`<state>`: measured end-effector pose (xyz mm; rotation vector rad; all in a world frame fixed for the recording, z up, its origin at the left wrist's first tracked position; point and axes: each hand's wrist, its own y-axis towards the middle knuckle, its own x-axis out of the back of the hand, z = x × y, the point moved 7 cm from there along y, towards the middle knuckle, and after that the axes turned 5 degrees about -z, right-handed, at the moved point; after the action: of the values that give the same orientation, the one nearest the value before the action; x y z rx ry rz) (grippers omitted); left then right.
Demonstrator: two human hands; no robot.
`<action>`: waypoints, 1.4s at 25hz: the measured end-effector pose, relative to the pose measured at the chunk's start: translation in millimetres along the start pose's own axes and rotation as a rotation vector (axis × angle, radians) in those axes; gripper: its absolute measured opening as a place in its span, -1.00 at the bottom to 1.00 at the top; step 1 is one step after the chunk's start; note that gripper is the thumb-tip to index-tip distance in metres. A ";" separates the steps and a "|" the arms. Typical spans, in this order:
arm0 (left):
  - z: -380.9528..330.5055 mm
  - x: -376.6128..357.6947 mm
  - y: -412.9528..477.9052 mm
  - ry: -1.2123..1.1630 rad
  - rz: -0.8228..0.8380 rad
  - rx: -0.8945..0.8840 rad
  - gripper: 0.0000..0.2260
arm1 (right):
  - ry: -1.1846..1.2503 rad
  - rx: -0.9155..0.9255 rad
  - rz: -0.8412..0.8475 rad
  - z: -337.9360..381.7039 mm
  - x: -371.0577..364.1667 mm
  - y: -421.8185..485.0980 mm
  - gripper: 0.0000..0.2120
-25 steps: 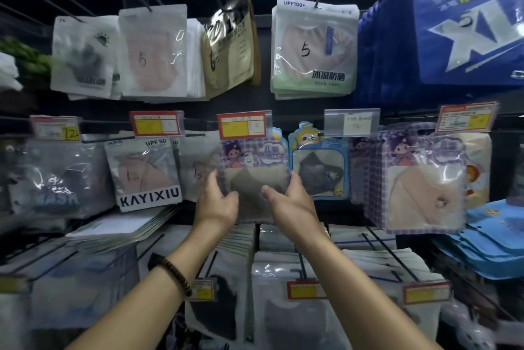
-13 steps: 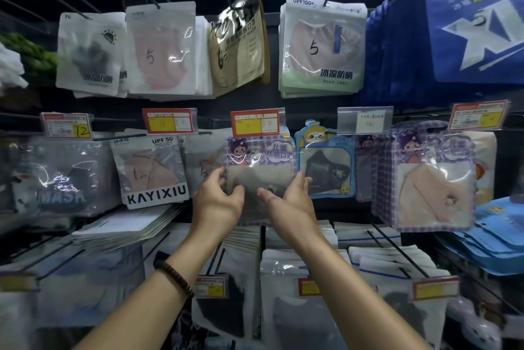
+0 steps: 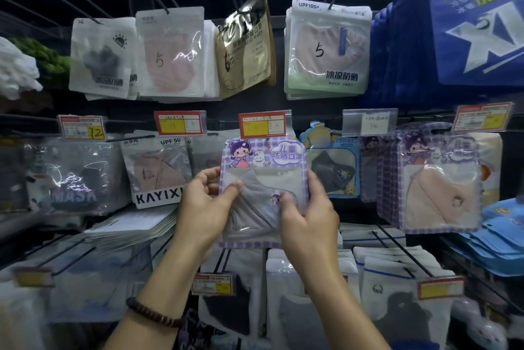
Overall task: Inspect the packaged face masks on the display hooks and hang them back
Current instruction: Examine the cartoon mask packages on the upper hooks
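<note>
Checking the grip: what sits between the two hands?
The purple checked mask packet, gripped at its sides by left hand and right hand, in the head view.

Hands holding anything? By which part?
Yes: the purple checked mask pack, with the left hand grip on its left edge, thumb on the front, and the right hand grip on its right edge.

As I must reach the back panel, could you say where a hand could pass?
Bare panel shows narrowly between the gold pack and the UPF100+ pack, more widely below, above the price tag. It is crowded around the purple pack and lower hooks.
</note>
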<state>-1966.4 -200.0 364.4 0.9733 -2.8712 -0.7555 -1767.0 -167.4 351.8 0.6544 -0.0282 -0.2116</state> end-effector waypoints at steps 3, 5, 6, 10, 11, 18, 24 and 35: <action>-14.5 2.0 -25.7 -0.093 0.062 -0.033 -0.70 | 0.257 -0.055 0.038 9.3 18.1 -8.4 -0.56; -24.3 3.2 -37.9 -0.135 0.088 -0.075 -0.72 | 0.359 -0.080 0.070 13.7 27.2 -14.8 -0.53; -26.6 3.8 -39.8 -0.164 0.081 -0.090 -0.72 | 0.368 -0.092 0.074 11.5 29.9 -17.0 -0.51; -9.0 -0.6 -32.6 -0.281 -0.007 -0.022 -0.64 | 0.289 -0.113 0.047 -6.7 39.6 -30.2 -0.40; -2.2 -6.5 -31.2 -0.305 -0.002 0.006 -0.69 | 0.272 -0.114 0.026 -10.3 44.6 -33.4 -0.36; 13.2 -87.7 -50.7 -0.329 0.181 0.001 -0.73 | 0.113 0.012 -0.170 -26.3 119.0 -30.5 -0.34; 8.3 -167.1 -79.6 -0.340 0.217 0.004 -0.74 | 0.060 0.074 -0.192 -35.6 195.3 -7.0 -0.33; -5.0 -263.0 -102.8 -0.323 0.165 0.075 -0.71 | 0.152 0.093 -0.135 -66.3 275.6 62.6 -0.35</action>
<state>-1695.3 -121.4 358.1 0.6610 -3.2242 -0.8682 -1479.6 -135.4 326.0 0.7645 0.1534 -0.2918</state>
